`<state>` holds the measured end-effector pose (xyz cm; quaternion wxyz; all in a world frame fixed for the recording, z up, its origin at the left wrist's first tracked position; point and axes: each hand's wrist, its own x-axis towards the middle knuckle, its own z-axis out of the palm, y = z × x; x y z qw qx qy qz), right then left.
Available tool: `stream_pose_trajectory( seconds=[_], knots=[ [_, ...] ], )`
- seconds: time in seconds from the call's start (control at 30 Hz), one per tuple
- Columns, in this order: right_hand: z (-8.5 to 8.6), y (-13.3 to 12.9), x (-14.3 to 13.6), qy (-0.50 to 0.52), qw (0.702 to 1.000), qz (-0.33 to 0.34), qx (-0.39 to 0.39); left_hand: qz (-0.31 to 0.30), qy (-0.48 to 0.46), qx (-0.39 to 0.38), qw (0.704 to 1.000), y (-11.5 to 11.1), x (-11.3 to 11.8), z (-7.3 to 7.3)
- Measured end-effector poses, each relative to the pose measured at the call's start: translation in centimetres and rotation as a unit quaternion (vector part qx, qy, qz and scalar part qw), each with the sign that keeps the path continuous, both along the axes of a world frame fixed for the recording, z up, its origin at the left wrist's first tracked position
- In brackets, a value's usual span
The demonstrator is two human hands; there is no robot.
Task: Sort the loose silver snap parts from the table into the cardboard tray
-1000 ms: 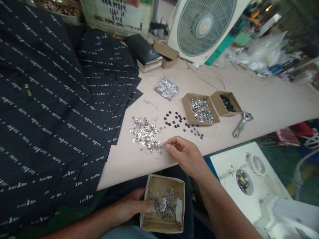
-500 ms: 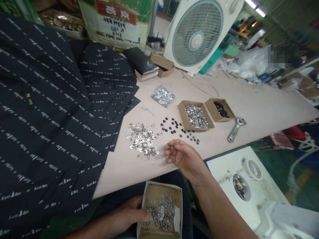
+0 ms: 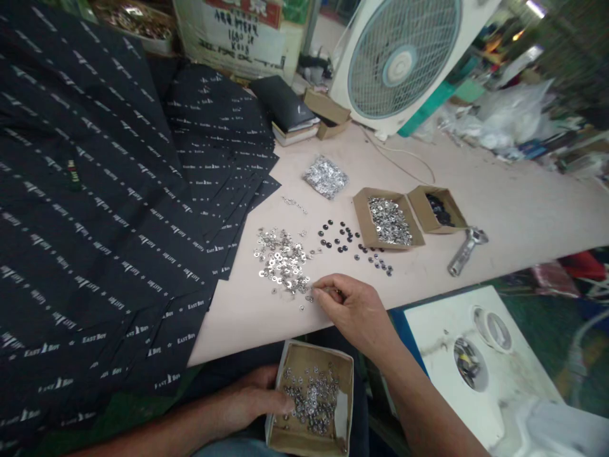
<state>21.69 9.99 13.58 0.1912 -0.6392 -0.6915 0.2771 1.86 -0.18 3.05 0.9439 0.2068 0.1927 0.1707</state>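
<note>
My left hand (image 3: 266,398) grips the side of a small cardboard box (image 3: 304,357) in my lap, its thumb over the wall and inside. Loose silver snap fasteners (image 3: 314,400) lie in the box. My right hand (image 3: 354,311) is over the table's near edge, fingers pinched together. A small metal snap fastener (image 3: 339,293) shows partly between those fingers; others may be hidden there. The fingertips are at the right edge of a scattered pile of silver snap fasteners (image 3: 283,260). Black round snap caps (image 3: 340,241) lie just beyond the hand.
Behind are a box of silver parts (image 3: 362,219), a box of black parts (image 3: 422,206) and a metal tool (image 3: 467,251). A clear bag of parts (image 3: 326,176) lies farther back, near a fan (image 3: 402,63). Dark printed fabric (image 3: 109,209) covers the left; a white machine (image 3: 495,343) stands right.
My right hand has turned palm down and its fingers have closed toward the pile's edge. The left hand still holds the box. The whole view has shifted slightly.
</note>
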Motion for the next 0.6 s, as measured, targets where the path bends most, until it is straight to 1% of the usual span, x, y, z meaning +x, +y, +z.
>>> stream_pose_trajectory(
  seconds=[0.13,0.2,0.3,0.47,0.6],
  knots=[
    [-0.2,0.1,-0.6,0.007,0.998,0.042,0.035,-0.001,-0.008,0.01,1.0,0.0,-0.1,-0.1],
    [-0.3,0.0,-0.9,-0.004,0.997,0.067,0.041,0.0,-0.006,0.01,1.0,0.0,-0.2,-0.1],
    [-0.1,-0.4,-1.0,-0.022,0.995,0.087,0.044,0.0,-0.001,0.01,1.0,0.1,-0.2,0.0],
    [0.3,-1.5,-0.4,-0.026,0.995,0.091,0.024,0.001,-0.005,0.01,1.0,0.3,-0.1,0.2],
    [0.5,-2.0,-0.2,-0.007,0.998,0.06,0.023,-0.001,0.001,0.003,1.0,0.2,-0.2,0.1]
  ],
)
